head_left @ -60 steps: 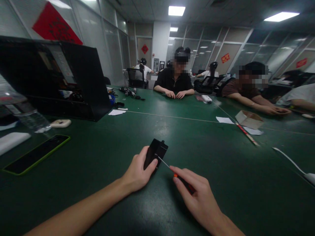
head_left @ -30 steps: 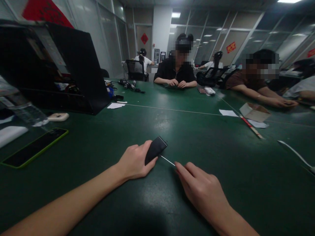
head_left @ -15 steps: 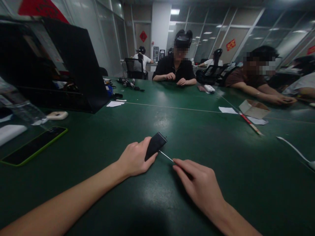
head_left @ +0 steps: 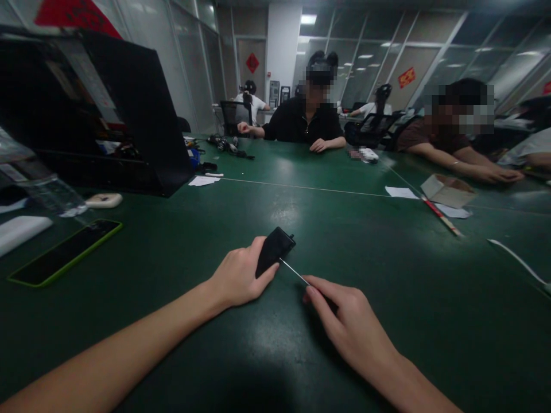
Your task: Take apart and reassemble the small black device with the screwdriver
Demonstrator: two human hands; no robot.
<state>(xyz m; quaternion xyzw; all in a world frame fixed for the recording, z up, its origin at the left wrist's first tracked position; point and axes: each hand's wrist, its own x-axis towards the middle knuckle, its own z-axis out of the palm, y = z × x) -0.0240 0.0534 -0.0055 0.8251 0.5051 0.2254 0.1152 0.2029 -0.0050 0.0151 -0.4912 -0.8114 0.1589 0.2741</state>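
My left hand (head_left: pixel 241 271) is closed around a flat black box-shaped device (head_left: pixel 274 250), which has a small nub sticking out at its far right corner. The device is held tilted above the green table (head_left: pixel 181 355). Between the thumb and fingers of my right hand (head_left: pixel 342 312) is a thin metal rod (head_left: pixel 294 271), perhaps a screwdriver shaft; its handle, if it has one, is hidden in the hand. The rod's tip meets the near right edge of the device, close to my left thumb. I cannot tell whether the tip goes into it.
To the left are a phone with a green edge (head_left: pixel 64 255), a clear plastic bottle (head_left: pixel 51 180) and a large black case (head_left: pixel 142 120). An open cardboard box (head_left: pixel 447 192) and a red-and-white stick (head_left: pixel 441 217) lie at the right. Co-workers sit across the table.
My hands keep their hold on the device and rod; the device's face is turned slightly more toward me. Across the table, a co-worker's hand has moved out to the left.
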